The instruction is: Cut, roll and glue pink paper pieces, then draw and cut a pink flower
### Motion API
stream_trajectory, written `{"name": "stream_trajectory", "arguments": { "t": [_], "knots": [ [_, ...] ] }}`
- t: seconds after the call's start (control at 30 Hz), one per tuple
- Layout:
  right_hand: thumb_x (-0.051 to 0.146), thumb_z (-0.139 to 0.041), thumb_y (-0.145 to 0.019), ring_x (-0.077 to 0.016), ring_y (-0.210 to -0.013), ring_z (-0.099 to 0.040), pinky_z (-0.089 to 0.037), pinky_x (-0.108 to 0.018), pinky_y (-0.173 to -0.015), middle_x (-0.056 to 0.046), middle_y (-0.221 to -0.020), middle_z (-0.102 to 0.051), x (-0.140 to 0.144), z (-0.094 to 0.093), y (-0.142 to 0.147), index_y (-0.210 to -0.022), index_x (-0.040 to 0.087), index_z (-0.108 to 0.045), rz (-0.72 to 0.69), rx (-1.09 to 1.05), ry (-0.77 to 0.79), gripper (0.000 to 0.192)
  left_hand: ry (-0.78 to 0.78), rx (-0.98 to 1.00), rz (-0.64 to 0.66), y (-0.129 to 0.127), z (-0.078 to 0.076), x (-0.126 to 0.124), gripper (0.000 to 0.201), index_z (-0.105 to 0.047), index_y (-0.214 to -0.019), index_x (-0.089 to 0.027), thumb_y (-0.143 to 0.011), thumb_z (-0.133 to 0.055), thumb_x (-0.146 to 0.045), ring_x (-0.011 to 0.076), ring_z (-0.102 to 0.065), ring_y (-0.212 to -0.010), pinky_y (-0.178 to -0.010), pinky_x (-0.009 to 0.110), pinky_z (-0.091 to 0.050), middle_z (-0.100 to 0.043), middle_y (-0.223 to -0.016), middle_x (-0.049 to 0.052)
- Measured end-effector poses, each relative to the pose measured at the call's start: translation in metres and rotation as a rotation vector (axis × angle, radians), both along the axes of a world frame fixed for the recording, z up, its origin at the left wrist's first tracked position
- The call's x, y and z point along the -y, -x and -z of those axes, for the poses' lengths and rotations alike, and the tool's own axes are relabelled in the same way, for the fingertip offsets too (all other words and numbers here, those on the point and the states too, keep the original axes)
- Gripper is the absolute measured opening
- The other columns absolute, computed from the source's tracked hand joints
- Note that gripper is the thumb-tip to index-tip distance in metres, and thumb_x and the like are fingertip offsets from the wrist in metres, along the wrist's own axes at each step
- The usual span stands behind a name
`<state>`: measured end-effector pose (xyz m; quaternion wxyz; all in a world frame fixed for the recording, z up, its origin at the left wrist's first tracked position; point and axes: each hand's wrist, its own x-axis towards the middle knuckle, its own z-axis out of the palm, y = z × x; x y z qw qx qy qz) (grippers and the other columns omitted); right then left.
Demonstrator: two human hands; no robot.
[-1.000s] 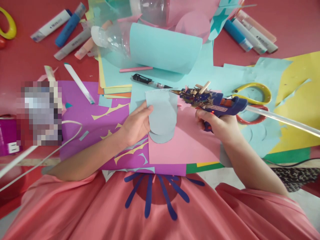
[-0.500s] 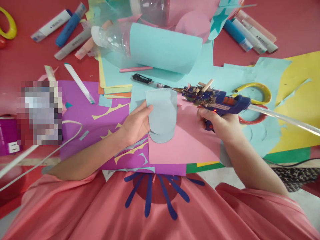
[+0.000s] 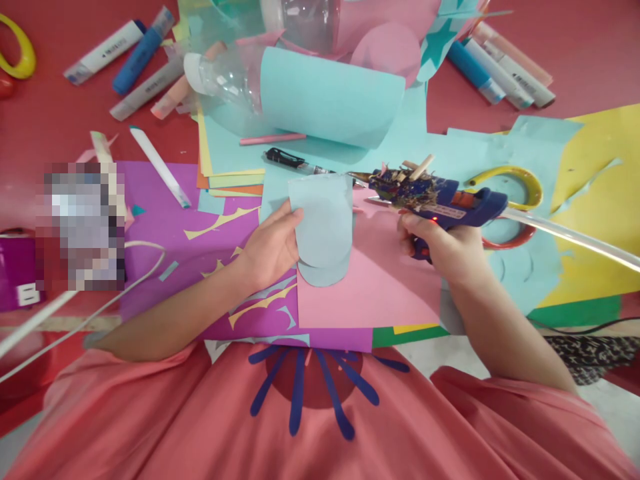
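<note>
Rightward-shifted glue gun [image 3: 440,199], nozzle apparently left

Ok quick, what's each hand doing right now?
Left hand: closed on the light blue paper cutouts, pinching their left edge.
Right hand: closed around the blue glue gun, nozzle pointing at the cutouts.

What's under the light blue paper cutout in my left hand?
Under the light blue cutout, a second rounded blue piece peeks out below, resting on the pink sheet. Your left hand holds its edge; the rest underneath is covered.
</note>
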<state>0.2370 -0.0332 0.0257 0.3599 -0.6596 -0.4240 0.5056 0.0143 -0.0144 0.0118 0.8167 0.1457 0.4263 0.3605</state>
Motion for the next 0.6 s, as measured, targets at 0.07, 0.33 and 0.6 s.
{"name": "stream_trajectory", "arguments": {
  "t": [0.07, 0.33, 0.6],
  "knots": [
    [0.035, -0.066, -0.069, -0.0076, -0.039, -0.048, -0.038, -0.023, -0.041, 0.003, -0.044, -0.054, -0.0003, -0.0005, -0.0004, -0.052, 0.019, -0.054, 0.006, 0.003, 0.003, 0.026, -0.006, 0.013, 0.011, 0.0012, 0.0015, 0.0, 0.027, -0.06, -0.119, -0.019, -0.097, -0.044, -0.018, 0.0229, -0.059, -0.128, -0.109, 0.04, -0.048, -0.071, -0.121, 0.004],
    [0.031, -0.067, -0.07, -0.0079, -0.039, -0.048, -0.038, -0.022, -0.04, 0.003, -0.045, -0.054, -0.0006, 0.0005, -0.0035, -0.052, 0.019, -0.055, 0.032, -0.01, -0.002, 0.025, 0.0, 0.041, -0.011, 0.0029, 0.0037, -0.0006, 0.031, -0.058, -0.125, -0.022, -0.095, -0.049, -0.019, 0.0234, -0.061, -0.126, -0.105, 0.038, -0.051, -0.071, -0.123, 0.003],
    [0.03, -0.063, -0.081, -0.0102, -0.043, -0.05, -0.039, -0.025, -0.043, 0.004, -0.049, -0.057, 0.0029, 0.0053, -0.0062, -0.072, 0.019, -0.064, -0.09, -0.129, -0.145, 0.014, -0.012, -0.002, -0.014, 0.0026, 0.0028, -0.0005, 0.027, -0.06, -0.121, -0.019, -0.096, -0.049, -0.02, 0.0213, -0.063, -0.122, -0.106, 0.037, -0.05, -0.073, -0.116, 0.003]
  ]
}}
